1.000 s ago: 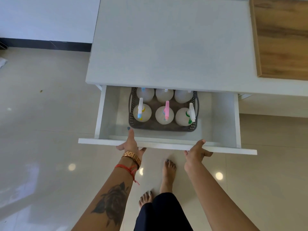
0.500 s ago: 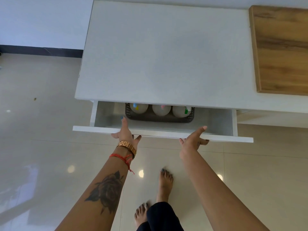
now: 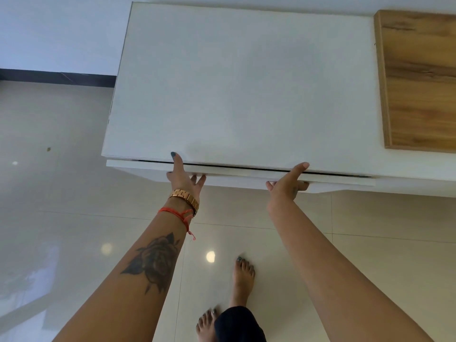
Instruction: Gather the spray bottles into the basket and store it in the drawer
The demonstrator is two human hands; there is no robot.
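The drawer (image 3: 237, 172) is seen pushed almost flush under the white surface (image 3: 241, 90), its front edge pressed by left hand (image 3: 183, 177) and right hand (image 3: 286, 185), fingers spread, nothing grasped.

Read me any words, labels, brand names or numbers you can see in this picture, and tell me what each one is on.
There is no readable text in this view.
White cabinet top: plain, no print.
Drawer front: plain, no label.
Wooden board: only grain.
Gold watch on the left wrist: only its band shows, no markings legible.
Forearm tattoo: a rose, no lettering.
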